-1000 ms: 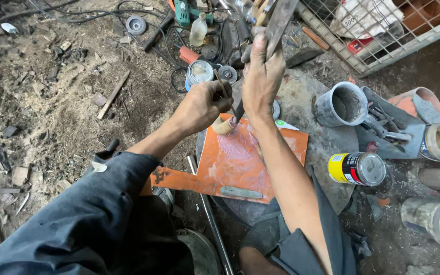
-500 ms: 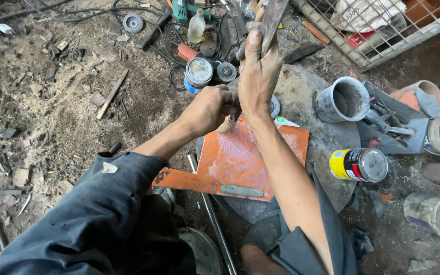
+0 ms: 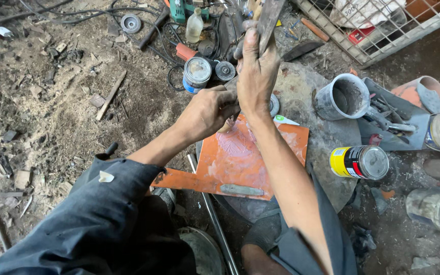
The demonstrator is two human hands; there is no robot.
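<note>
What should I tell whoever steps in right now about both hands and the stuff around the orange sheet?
Left hand: closed grip around a small pale piece, held over the top edge of the flat orange sheet.
Right hand: closed grip on a long, flat, dark metal blade-like tool, raised upright just above the left hand.
Nearby: a yellow and black tin can lies on its side to the right; a grey, dirty cup sits beyond it; a round, silver-lidded tin sits to the left of the hands.
Done: pale smears already mark the sheet.
Left: cannot tell how much work on the held piece remains.
</note>
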